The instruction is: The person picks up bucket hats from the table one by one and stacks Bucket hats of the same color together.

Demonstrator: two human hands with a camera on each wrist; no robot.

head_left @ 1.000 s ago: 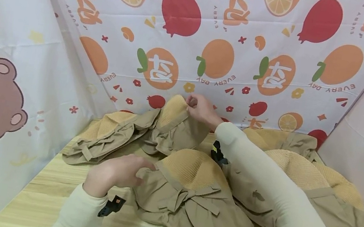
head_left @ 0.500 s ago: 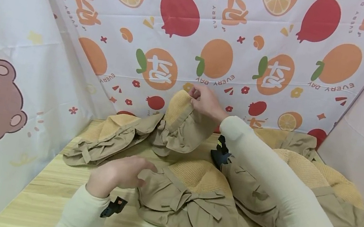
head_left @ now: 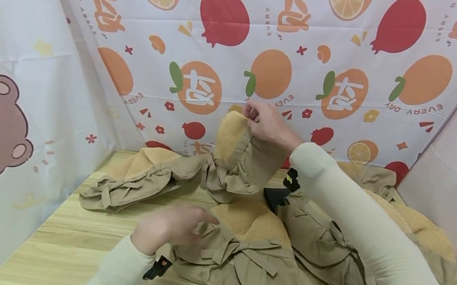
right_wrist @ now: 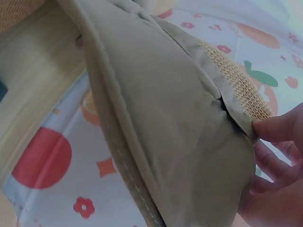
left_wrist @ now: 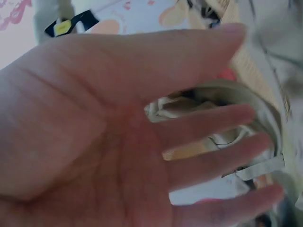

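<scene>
A sun hat [head_left: 232,138] with a straw crown and khaki cloth brim hangs raised at the back middle. My right hand [head_left: 271,125] pinches it near the crown, and the right wrist view shows thumb and fingers [right_wrist: 272,132] on the hat's band. The loose brim [right_wrist: 156,109] fills much of that view. My left hand [head_left: 173,226], blurred in the head view, is over the left side of another bow-tied hat [head_left: 253,267] lying in front. Whether it touches that hat I cannot tell. In the left wrist view, the left hand [left_wrist: 128,123] has its fingers spread and holds nothing.
A similar hat [head_left: 143,173] lies on the wooden table [head_left: 63,236] at left, close to the raised one. More hats [head_left: 323,254] lie at right, partly behind my right arm. A fruit-print cloth [head_left: 241,64] stands behind, with pale cloths at both sides.
My right hand has lifted the pinched hat up and to the right, away from the left hat. My left hand has shifted right over the front hat.
</scene>
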